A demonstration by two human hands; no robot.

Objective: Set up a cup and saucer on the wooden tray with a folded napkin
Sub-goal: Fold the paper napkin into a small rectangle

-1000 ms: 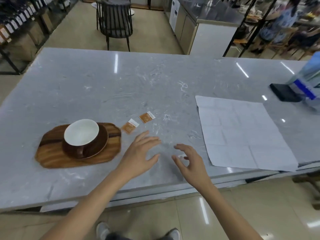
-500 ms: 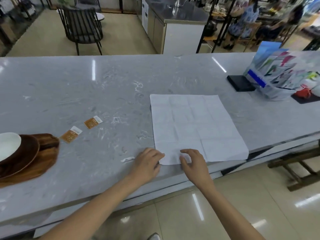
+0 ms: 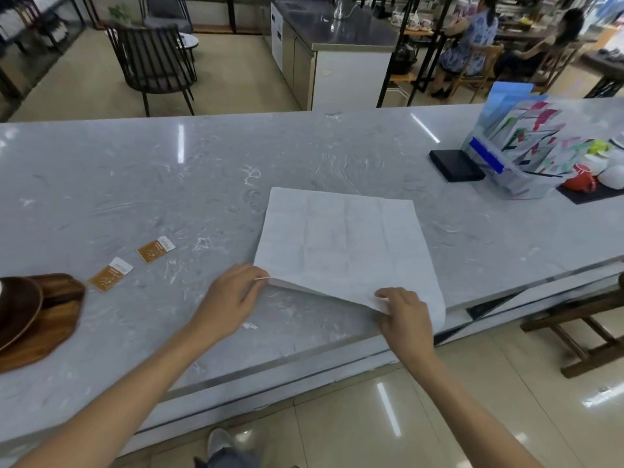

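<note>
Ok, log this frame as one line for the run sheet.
phase: napkin fold start | left hand: pinching napkin near edge | right hand: pinching, lifting same edge | saucer on wooden tray

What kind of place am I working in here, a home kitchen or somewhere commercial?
Most likely a cafe or tea shop. The marble counter is long like a service bar, a steel-topped cabinet stands behind it, and people sit at tables in the background.

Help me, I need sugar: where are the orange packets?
Left on the marble counter: two orange packets between wooden tray and napkin.
</note>
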